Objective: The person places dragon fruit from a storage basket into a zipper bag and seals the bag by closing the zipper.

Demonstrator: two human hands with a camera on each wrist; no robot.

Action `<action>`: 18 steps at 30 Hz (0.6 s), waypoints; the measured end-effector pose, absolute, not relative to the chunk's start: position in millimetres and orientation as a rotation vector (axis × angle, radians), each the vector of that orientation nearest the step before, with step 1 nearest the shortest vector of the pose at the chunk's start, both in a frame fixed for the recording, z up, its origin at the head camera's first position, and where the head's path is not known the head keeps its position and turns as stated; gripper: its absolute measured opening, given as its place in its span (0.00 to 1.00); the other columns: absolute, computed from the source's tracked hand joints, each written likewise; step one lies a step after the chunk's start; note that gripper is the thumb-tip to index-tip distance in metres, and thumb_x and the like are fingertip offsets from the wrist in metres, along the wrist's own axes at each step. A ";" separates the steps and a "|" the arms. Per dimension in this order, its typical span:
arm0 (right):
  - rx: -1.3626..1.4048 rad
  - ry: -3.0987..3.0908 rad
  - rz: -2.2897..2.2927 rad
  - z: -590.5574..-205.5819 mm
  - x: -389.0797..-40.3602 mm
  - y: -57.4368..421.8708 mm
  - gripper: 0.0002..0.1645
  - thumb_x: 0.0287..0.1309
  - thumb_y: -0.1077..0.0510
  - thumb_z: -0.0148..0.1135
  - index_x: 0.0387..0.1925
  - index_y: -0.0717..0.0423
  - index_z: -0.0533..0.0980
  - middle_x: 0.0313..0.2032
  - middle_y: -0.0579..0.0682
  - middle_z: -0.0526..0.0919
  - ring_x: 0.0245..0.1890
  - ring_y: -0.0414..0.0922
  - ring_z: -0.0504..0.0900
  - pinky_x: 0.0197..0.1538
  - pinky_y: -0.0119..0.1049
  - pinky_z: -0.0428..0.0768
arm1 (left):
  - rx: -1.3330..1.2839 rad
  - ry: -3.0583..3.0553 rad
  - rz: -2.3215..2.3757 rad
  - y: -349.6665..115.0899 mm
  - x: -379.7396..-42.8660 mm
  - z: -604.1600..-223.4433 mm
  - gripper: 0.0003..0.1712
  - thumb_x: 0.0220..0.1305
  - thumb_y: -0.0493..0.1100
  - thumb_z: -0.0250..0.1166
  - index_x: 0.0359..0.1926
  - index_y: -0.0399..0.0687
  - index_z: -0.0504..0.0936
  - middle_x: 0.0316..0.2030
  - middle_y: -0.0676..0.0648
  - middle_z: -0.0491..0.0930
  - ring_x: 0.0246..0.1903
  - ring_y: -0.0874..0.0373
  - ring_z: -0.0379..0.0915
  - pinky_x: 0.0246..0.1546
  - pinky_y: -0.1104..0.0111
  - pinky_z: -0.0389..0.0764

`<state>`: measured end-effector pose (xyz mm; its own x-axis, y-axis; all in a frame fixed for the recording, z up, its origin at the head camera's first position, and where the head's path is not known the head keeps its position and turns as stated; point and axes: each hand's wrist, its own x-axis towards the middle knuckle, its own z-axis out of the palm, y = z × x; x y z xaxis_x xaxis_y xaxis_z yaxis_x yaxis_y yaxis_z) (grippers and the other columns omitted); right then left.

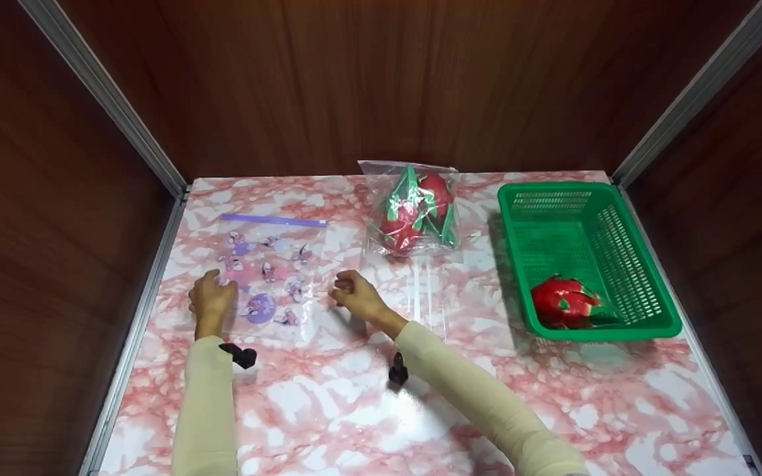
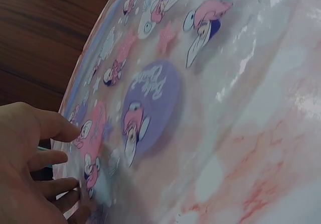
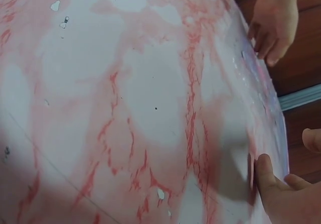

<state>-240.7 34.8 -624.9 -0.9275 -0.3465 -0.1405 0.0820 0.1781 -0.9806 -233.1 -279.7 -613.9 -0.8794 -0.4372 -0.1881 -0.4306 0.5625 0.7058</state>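
A clear zip bag (image 1: 260, 309) printed with purple and pink cartoon figures lies flat on the marbled table, its purple zip strip (image 1: 272, 220) at the far end. My left hand (image 1: 212, 297) is at the bag's left edge; in the left wrist view its loosely bent fingers (image 2: 57, 186) overlap the printed film. On the other side, my right hand (image 1: 360, 297) is by the bag's right edge, fingers loosely bent. In the right wrist view the thumb stands apart from the fingers of the right hand (image 3: 291, 199), and no object shows between them.
Behind the right hand, a clear bag (image 1: 381, 178) holds two red dragon fruits (image 1: 402, 221) with green leaf tips. Clear plastic (image 1: 424, 291) lies in front of it. To the right stands a green basket (image 1: 520, 264) with one dragon fruit (image 1: 563, 303). Wooden panels (image 1: 368, 86) enclose the table.
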 end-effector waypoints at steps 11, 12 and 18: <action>-0.237 2.104 -1.838 -628.2 -241.6 32.4 0.30 0.71 0.66 0.61 0.68 0.76 0.66 0.64 0.73 0.78 0.62 0.62 0.83 0.57 0.44 0.90 | 0.682 -2.634 -1.212 -278.3 -232.7 -620.2 0.28 0.68 0.39 0.61 0.63 0.23 0.78 0.58 0.23 0.79 0.64 0.28 0.72 0.71 0.43 0.72; -0.237 2.105 -1.838 -628.3 -241.6 32.3 0.30 0.71 0.65 0.61 0.68 0.76 0.66 0.64 0.73 0.78 0.62 0.62 0.83 0.56 0.44 0.90 | 0.685 -2.631 -1.219 -278.2 -232.9 -620.2 0.28 0.68 0.39 0.61 0.63 0.24 0.77 0.58 0.23 0.79 0.64 0.28 0.72 0.70 0.44 0.72; -0.217 2.092 -1.853 -628.9 -240.8 33.3 0.30 0.70 0.66 0.63 0.68 0.75 0.67 0.64 0.72 0.78 0.62 0.61 0.83 0.58 0.41 0.89 | 0.711 -2.624 -1.244 -278.3 -232.6 -619.7 0.30 0.69 0.39 0.60 0.67 0.25 0.74 0.59 0.26 0.72 0.63 0.31 0.68 0.71 0.45 0.69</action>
